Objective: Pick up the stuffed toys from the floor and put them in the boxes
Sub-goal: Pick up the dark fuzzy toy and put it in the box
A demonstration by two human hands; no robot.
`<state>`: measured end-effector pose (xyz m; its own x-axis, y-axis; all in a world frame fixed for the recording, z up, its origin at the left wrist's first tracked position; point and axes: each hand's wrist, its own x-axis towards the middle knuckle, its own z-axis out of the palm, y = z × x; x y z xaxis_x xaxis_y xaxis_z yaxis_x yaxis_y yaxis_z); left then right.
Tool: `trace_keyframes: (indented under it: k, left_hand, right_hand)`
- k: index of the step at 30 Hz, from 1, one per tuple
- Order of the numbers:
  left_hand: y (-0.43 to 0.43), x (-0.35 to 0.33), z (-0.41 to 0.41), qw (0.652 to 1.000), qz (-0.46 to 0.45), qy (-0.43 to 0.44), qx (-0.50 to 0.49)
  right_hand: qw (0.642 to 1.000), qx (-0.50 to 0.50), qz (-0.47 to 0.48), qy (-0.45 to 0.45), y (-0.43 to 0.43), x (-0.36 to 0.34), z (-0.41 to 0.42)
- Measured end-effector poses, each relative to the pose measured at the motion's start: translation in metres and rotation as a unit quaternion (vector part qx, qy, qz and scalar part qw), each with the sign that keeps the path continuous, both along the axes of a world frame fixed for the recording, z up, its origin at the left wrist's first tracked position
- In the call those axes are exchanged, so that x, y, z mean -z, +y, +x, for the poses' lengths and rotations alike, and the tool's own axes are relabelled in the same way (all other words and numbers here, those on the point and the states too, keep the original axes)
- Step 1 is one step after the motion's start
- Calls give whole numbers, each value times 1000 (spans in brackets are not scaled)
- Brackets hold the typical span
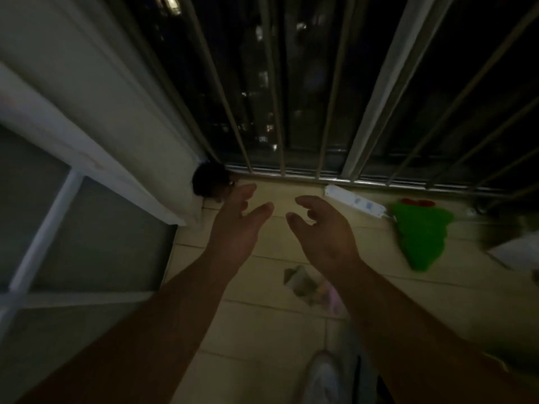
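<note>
- one white shoe (pixel 325 377) at the bottom edge.
- two hands, left hand (pixel 236 225) and right hand (pixel 323 228), apart over the tiles, fingers loosely spread, holding nothing.
- one green stuffed toy (pixel 420 234) on the floor, right of both hands, just beside one white power strip (pixel 354 201).
- one dark round thing (pixel 210 183) in the far corner.

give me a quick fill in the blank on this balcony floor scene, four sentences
1. The plush toy lying on the floor at the right is ____ in colour.
2. The left hand and the right hand each hold ____.
3. The dark round object in the corner lies nearest the ____ hand.
4. The power strip by the railing is ____ in colour.

Missing words: green; nothing; left; white.
</note>
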<state>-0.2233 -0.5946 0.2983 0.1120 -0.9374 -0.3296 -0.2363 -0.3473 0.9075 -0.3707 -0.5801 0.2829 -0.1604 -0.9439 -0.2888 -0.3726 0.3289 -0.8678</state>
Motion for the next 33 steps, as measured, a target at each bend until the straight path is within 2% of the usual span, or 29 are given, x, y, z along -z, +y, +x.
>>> trace_keyframes:
  k: [6, 15, 21, 25, 27, 30, 33]
  left_hand:
    - [-46, 99, 53, 999, -22, -35, -7]
    - [-117, 248, 130, 998, -59, -34, 0]
    - [-184, 316, 174, 989, -50, -132, -32]
    - [-216, 341, 197, 958, -110, -262, -43]
    - [-229, 351, 207, 947, -112, -299, -30]
    - [-249, 364, 217, 959, -69, -273, -23]
    - [-262, 372, 218, 982, -16, -181, -54]
  right_hand:
    - [999, -52, 8, -11, -49, 114, 53]
    - [997, -83, -5, -9, -119, 251, 129]
    - [997, -69, -39, 2, -181, 313, 170]
    - [996, -79, -45, -19, -212, 350, 200]
    - [993, -114, -20, -25, -227, 365, 213]
    - [986, -151, 11, -71, -247, 382, 231]
    - [977, -211, 7, -9, -259, 395, 236]
